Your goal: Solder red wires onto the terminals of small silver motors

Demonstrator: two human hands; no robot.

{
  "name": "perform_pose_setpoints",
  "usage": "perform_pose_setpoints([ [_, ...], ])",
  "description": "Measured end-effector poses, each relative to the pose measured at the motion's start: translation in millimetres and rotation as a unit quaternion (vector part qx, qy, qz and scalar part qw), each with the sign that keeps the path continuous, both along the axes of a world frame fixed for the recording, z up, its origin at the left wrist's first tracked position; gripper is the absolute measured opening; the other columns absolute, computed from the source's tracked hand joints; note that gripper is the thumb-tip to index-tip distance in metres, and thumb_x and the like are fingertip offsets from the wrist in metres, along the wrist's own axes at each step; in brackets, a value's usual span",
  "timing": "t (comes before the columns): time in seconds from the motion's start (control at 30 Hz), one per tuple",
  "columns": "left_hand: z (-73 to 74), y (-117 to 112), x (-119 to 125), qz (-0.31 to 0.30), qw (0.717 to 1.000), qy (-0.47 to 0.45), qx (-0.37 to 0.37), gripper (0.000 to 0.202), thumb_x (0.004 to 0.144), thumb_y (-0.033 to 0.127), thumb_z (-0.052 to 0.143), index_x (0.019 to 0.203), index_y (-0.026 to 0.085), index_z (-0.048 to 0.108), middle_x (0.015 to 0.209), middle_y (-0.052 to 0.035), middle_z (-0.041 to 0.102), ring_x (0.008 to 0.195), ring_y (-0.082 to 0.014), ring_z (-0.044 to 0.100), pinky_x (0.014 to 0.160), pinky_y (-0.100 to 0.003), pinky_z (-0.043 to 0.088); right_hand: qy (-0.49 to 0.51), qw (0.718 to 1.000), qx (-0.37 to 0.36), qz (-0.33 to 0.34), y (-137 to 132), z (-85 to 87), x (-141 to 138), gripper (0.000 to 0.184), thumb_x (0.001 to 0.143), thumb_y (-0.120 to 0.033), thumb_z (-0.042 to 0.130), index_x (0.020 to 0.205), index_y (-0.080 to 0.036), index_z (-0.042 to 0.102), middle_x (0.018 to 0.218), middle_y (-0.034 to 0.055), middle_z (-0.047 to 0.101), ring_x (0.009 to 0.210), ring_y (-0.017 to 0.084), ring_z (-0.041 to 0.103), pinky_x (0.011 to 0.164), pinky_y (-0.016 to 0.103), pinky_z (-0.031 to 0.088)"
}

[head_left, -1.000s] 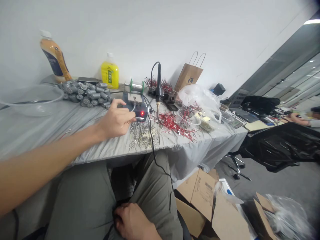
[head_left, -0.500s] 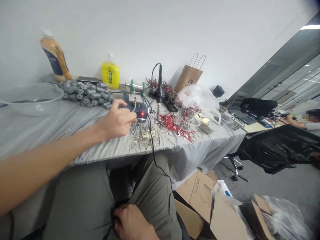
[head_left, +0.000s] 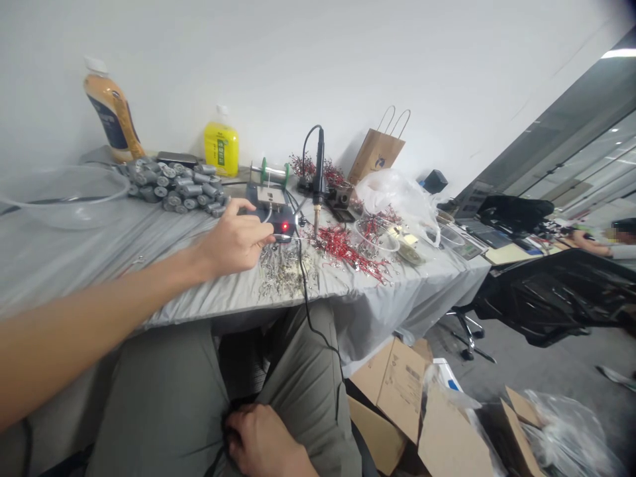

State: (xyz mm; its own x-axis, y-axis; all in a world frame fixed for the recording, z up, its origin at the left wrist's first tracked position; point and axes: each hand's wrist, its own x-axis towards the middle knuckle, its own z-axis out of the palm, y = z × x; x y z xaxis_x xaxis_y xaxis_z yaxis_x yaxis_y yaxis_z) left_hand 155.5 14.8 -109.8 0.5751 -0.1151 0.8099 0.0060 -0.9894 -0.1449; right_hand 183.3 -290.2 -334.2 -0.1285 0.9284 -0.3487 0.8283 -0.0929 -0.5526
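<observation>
**Grip state.** The left grip (head_left: 233, 242) rests above the bench (head_left: 149, 265), fingers together, clamped on a thin metal lead (head_left: 281, 236). The right grip (head_left: 258, 440) lies on the thigh below the bench edge, fingers curled. Whether it holds anything cannot be determined.

**Item location.** The lead sits at the left grip's fingertips, directly in front of a black unit (head_left: 272, 215) with a lit red lamp. The unit's exact contact with the lead cannot be determined.

**Surroundings of the left grip.**
- Beyond the fingers: a soldering iron (head_left: 318, 179), standing upright, and a solder spool (head_left: 269, 171).
- Below the fingers: a pile of silver parts (head_left: 283, 271).
- Right of the fingers: a pile of red parts (head_left: 342, 248), with a clear bowl (head_left: 375, 235) beyond it.
- Left of the hand, farther back: a heap of grey cylinders (head_left: 176, 189).

A black cable (head_left: 304, 291) runs from near the unit over the bench edge, between the two grips.

At far right, a co-worker's arm (head_left: 591, 242) lies on a separate desk, well apart.
</observation>
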Motion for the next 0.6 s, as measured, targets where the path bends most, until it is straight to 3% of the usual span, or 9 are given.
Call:
perform_pose_setpoints([
  [0.6, 1.5, -0.7, -0.8, -0.005, 1.000, 0.000, 0.003, 0.030, 0.103, 0.010, 0.055, 0.076, 0.021, 0.049, 0.060, 0.0071, 0.048, 0.056, -0.0144, 0.045, 0.099, -0.041, 0.044, 0.004, 1.000, -0.004, -0.006, 0.1, 0.1, -1.5, 0.018, 0.093, -0.024, 0.062, 0.101, -0.019, 0.077, 0.110, 0.0106, 0.083, 0.094, 0.023, 0.078, 0.075, 0.028, 0.051],
])
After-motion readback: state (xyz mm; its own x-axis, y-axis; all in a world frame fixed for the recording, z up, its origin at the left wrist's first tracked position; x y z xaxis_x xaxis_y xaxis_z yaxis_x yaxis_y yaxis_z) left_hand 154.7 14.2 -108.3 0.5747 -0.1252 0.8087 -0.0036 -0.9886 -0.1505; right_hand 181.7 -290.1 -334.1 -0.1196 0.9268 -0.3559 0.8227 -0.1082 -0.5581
